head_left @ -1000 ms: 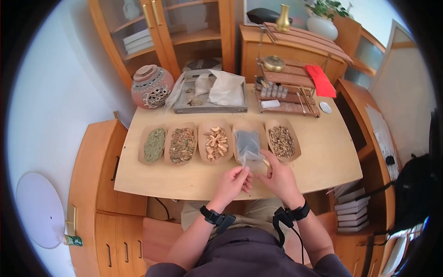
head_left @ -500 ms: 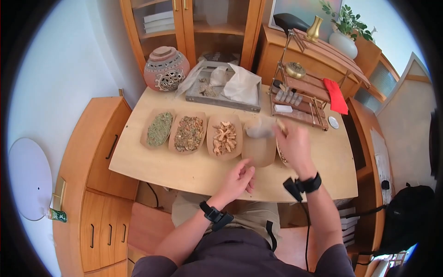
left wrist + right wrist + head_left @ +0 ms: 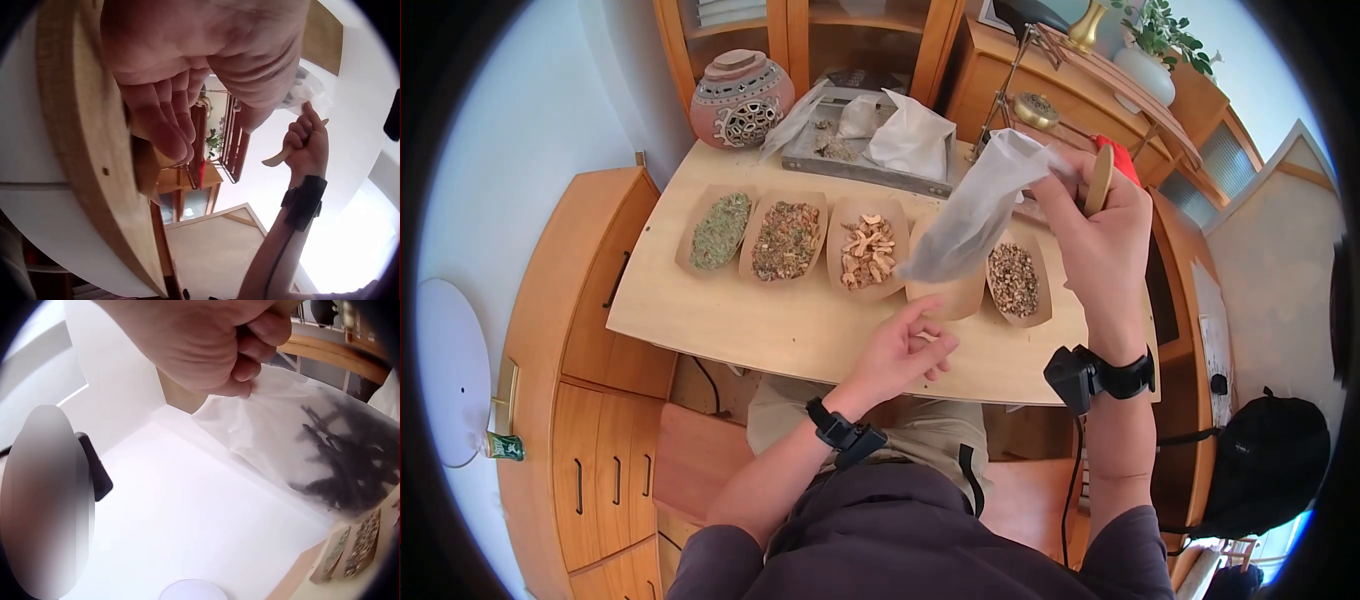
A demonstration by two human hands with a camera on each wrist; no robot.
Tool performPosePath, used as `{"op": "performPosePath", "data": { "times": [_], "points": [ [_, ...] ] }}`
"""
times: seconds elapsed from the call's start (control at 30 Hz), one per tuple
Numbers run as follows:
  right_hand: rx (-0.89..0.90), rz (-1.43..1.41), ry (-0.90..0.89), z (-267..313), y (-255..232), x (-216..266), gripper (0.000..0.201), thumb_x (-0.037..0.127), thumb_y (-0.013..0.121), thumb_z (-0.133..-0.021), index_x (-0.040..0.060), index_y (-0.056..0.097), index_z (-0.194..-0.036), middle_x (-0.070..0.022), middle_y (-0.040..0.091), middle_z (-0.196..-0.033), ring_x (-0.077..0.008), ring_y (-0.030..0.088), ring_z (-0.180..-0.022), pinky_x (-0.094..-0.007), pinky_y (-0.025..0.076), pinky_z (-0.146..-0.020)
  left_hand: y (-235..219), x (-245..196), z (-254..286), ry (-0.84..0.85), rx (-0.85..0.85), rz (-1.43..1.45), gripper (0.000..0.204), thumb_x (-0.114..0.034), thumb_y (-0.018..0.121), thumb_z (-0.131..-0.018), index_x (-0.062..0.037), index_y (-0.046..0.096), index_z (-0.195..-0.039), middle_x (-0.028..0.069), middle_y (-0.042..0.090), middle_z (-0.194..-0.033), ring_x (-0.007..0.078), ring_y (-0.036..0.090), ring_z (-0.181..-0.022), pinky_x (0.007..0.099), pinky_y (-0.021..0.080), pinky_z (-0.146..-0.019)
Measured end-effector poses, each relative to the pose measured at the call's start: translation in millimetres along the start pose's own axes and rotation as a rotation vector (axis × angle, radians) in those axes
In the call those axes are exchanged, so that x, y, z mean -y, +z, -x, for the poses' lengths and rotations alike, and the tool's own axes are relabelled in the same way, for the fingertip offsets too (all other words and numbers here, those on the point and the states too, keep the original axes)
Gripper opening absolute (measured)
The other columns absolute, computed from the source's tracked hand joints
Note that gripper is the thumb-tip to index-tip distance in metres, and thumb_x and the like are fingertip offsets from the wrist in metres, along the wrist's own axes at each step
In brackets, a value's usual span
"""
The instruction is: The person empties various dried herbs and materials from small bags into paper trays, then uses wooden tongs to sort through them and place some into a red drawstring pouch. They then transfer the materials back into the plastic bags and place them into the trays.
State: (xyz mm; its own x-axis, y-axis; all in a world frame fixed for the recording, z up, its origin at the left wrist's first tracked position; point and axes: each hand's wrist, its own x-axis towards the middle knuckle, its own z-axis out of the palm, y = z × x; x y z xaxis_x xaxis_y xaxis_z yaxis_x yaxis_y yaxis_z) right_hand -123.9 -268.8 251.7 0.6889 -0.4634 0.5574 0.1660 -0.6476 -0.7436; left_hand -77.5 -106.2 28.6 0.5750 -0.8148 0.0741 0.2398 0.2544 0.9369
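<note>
In the head view the right hand point(image 3: 1106, 235) holds a translucent white bag point(image 3: 980, 200) by its top edge, raised over the table, with a light wooden scoop or stick point(image 3: 1100, 180) also in that hand. Dark strands show through the bag point(image 3: 350, 462) in the right wrist view. Below it lies a paper tray point(image 3: 960, 301), partly hidden by the bag. The left hand point(image 3: 900, 350) hovers at that tray's near edge, fingers loosely bent, holding nothing; whether a fingertip touches the tray, I cannot tell.
Paper trays of green herb point(image 3: 721, 232), mixed dried bits point(image 3: 787, 240), pale slices point(image 3: 868, 250) and speckled seeds point(image 3: 1013, 280) stand in the row. Behind them are a patterned clay pot point(image 3: 743, 100), a grey tray point(image 3: 800, 158) with white bags, and a wooden rack with a brass pot point(image 3: 1036, 110).
The right hand has lifted the bag off its paper tray, up and to the right. The left hand has let go of the bag and stays low near the tray.
</note>
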Motion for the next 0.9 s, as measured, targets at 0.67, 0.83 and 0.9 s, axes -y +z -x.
{"op": "performPosePath", "data": {
  "times": [0.67, 0.83, 0.9],
  "points": [
    [0.358, 0.083, 0.138, 18.7, 13.0, -123.8, 0.064, 0.022, 0.082, -0.089, -0.0031, 0.056, -0.142, -0.0055, 0.071, -0.094, -0.0135, 0.063, -0.083, -0.0320, 0.053, -0.078, -34.0, -97.8, -46.0, 0.023, -0.223, -0.485, 0.034, -0.022, 0.073, -0.100, -0.0003, 0.067, -0.126, 0.0037, 0.075, -0.110, 0.0097, 0.069, -0.094, 0.0280, 0.059, -0.072],
    [0.419, 0.100, 0.149, 16.4, 25.7, -101.9, 0.072, 0.023, 0.084, -0.087, -0.0007, 0.053, -0.147, -0.0071, 0.071, -0.092, -0.0162, 0.067, -0.085, -0.0324, 0.054, -0.079, -34.2, -119.9, -58.8, 0.037, -0.221, -0.887, 0.040, -0.024, 0.077, -0.093, 0.0008, 0.068, -0.123, 0.0101, 0.077, -0.102, 0.0158, 0.072, -0.088, 0.0329, 0.059, -0.073],
    [0.382, 0.099, 0.106, 10.0, 32.0, -101.3, 0.072, 0.025, 0.085, -0.086, -0.0003, 0.055, -0.146, -0.0068, 0.071, -0.091, -0.0158, 0.067, -0.084, -0.0324, 0.053, -0.077, -36.6, -124.0, -64.1, 0.061, -0.205, -0.977, 0.041, -0.024, 0.078, -0.090, 0.0023, 0.069, -0.120, 0.0153, 0.077, -0.102, 0.0237, 0.073, -0.090, 0.0368, 0.058, -0.079]
  ]
}}
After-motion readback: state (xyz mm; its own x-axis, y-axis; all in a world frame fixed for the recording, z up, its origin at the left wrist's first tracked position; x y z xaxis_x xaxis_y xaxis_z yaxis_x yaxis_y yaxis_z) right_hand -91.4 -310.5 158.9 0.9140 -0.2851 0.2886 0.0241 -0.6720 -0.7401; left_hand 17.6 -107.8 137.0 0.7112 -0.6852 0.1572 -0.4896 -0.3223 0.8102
